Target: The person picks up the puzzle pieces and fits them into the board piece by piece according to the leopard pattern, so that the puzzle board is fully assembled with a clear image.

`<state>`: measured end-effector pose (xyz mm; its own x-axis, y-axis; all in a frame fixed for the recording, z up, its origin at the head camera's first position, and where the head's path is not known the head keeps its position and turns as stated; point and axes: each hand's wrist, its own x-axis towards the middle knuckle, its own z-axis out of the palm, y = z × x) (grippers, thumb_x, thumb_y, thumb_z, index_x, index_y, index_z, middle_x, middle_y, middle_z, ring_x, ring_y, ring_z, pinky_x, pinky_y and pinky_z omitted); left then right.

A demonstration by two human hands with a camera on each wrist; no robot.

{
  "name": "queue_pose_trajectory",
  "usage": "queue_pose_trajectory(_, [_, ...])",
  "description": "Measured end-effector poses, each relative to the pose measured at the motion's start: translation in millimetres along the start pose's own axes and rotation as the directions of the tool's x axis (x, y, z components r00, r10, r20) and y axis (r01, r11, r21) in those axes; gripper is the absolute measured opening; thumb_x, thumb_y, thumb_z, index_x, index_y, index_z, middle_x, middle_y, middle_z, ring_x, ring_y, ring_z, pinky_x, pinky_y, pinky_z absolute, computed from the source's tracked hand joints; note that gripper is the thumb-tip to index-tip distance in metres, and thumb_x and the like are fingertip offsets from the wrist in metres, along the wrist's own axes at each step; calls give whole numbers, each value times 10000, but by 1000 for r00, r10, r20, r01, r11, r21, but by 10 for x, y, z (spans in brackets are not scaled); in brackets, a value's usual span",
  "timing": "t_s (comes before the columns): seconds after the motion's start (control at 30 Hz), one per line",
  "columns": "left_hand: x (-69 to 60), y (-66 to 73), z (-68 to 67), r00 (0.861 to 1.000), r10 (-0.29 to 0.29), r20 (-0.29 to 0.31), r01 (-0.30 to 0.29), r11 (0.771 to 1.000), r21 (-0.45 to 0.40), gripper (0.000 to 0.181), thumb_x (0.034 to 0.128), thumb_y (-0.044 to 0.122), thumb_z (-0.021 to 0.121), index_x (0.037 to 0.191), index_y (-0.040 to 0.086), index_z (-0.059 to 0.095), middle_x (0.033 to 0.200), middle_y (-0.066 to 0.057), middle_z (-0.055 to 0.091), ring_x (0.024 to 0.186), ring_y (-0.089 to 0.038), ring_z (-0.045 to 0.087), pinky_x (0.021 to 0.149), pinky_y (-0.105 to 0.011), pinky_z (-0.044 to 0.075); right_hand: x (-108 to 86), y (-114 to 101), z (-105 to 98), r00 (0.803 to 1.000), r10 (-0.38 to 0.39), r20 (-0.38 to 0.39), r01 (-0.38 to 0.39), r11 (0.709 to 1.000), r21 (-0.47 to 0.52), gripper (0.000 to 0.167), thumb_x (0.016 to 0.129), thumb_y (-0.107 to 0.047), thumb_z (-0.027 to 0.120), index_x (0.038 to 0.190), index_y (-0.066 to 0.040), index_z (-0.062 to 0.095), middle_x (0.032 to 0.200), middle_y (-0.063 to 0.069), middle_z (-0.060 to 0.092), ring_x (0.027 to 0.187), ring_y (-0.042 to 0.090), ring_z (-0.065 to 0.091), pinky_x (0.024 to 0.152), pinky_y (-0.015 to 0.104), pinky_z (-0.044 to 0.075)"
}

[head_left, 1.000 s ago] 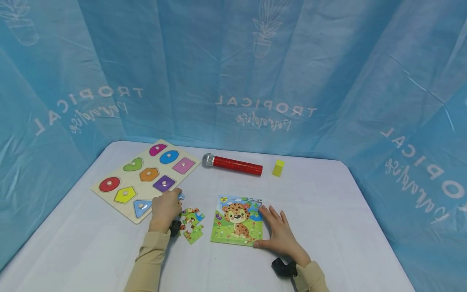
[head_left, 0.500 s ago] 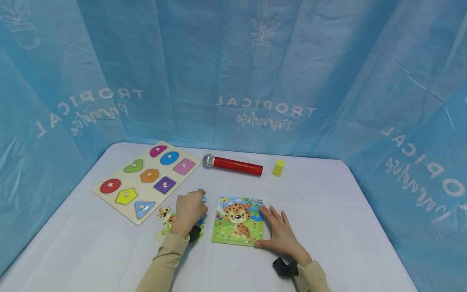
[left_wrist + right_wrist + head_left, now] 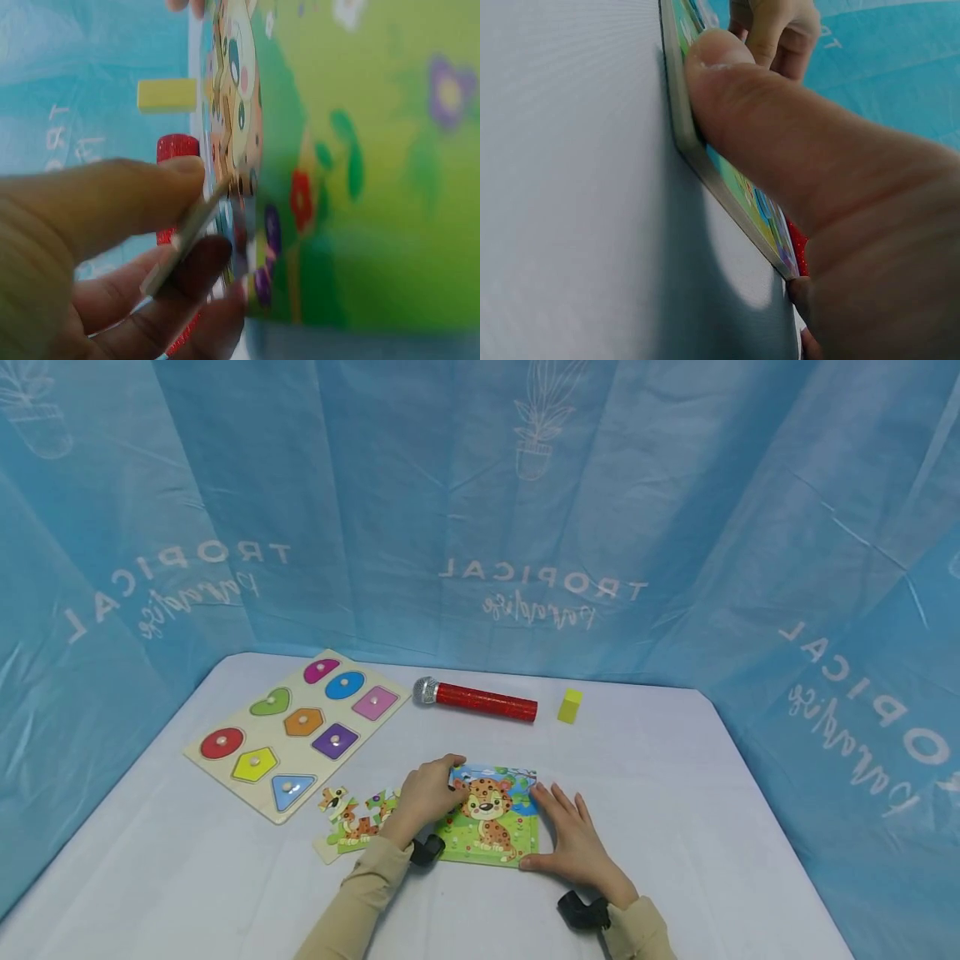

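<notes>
A square leopard puzzle board [image 3: 480, 847] lies flat on the white table in front of me. Above its left edge, my left hand [image 3: 426, 793] pinches a thin puzzle piece [image 3: 184, 240] between thumb and fingers; the left wrist view shows this piece tilted, edge-on and apart from the board's lower left. My right hand [image 3: 581, 847] rests at the board's right side with fingers spread, the thumb [image 3: 720, 67] touching the near corner and the fingertips by the far corner. Several loose puzzle pieces [image 3: 352, 831] lie left of the board, partly hidden by my left forearm.
A wooden shape board [image 3: 300, 756] with knobbed coloured shapes lies at the left. Behind the puzzle are a red toy microphone [image 3: 487, 702] and a yellow block [image 3: 570, 706]. Blue printed curtains [image 3: 480, 510] hang around the table's back and sides.
My left hand has moved right from the loose pieces to the puzzle board's left edge, carrying a puzzle piece. My right hand stays at the board's right side.
</notes>
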<state>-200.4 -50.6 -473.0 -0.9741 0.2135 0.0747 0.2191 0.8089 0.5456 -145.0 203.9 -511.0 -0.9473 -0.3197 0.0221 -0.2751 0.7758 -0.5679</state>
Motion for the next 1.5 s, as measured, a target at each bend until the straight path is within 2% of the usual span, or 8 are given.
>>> queue_pose_trajectory(0.2, [-1, 26, 22, 1000, 13, -9, -13, 1000, 6, 489, 806, 188, 732, 1270, 89, 618, 1197, -122, 669, 911, -258, 617, 757, -444, 506, 2, -4, 1, 1000, -6, 3, 6, 1000, 1, 1061, 645, -542, 832, 1505, -146, 353, 1586, 82, 304, 1488, 363, 181, 1179, 598, 6])
queue_pose_trajectory(0.4, [-6, 46, 26, 1000, 13, 24, -9, 988, -154, 534, 869, 189, 696, 1359, 51, 536, 1305, -163, 601, 690, -267, 554, 651, -389, 453, 2, -5, -4, 1000, -6, 3, 6, 1000, -4, 1060, 645, -539, 833, 1506, -149, 352, 1587, 79, 302, 1488, 361, 182, 1179, 598, 9])
queue_pose_trajectory(0.63, [-78, 60, 68, 995, 100, 19, -101, 990, 101, 475, 870, 277, 711, 1296, 96, 606, 1118, -142, 570, 870, -252, 434, 685, -357, 377, 5, -8, -14, 1000, -5, 16, 5, 1000, -8, 1066, 646, -539, 833, 1511, -154, 343, 1592, 80, 290, 1490, 358, 177, 1180, 595, 6])
queue_pose_trajectory(0.8, [-158, 75, 29, 992, 87, 91, -103, 977, 186, 638, 850, 398, 719, 1391, 121, 527, 1396, -206, 428, 1155, -358, 427, 895, -471, 414, 8, 0, -18, 1000, -5, 24, 5, 1000, -12, 1067, 649, -551, 825, 1512, -154, 339, 1595, 80, 280, 1491, 359, 173, 1180, 594, 3])
queue_pose_trajectory(0.93, [-236, 93, -71, 970, 94, 224, -135, 976, 173, 716, 871, 459, 668, 1463, 132, 435, 1573, -196, 264, 1434, -418, 258, 1094, -598, 290, 12, 0, -24, 1000, -10, 22, 11, 1000, -13, 1067, 649, -555, 823, 1511, -150, 341, 1593, 83, 285, 1491, 358, 173, 1180, 593, 4])
queue_pose_trajectory(1.2, [-385, 89, -100, 921, 90, 380, -159, 975, 154, 791, 900, 505, 592, 1514, 88, 320, 1607, -101, 242, 1498, -349, 155, 1163, -627, 140, 15, 14, -30, 1000, -27, 7, 27, 999, -28, 1070, 644, -547, 829, 1510, -148, 344, 1589, 79, 296, 1487, 354, 192, 1185, 585, 12])
queue_pose_trajectory(1.33, [-374, 57, -35, 921, 135, 364, -188, 975, 114, 769, 917, 491, 577, 1514, 84, 316, 1604, -116, 243, 1493, -378, 150, 1157, -641, 131, 8, 31, -27, 1000, -21, -12, 21, 999, -24, 1070, 630, -524, 847, 1500, -131, 361, 1578, 92, 319, 1478, 367, 212, 1178, 600, 25])
queue_pose_trajectory(1.5, [-381, -136, -141, 956, 187, 227, -181, 982, -47, 604, 919, 333, 647, 1450, 119, 454, 1504, -128, 437, 1427, -385, 328, 1144, -574, 264, 14, 35, 6, 1000, -23, 2, 23, 1000, -6, 1068, 639, -538, 838, 1503, -136, 355, 1581, 91, 312, 1485, 361, 194, 1181, 592, 15])
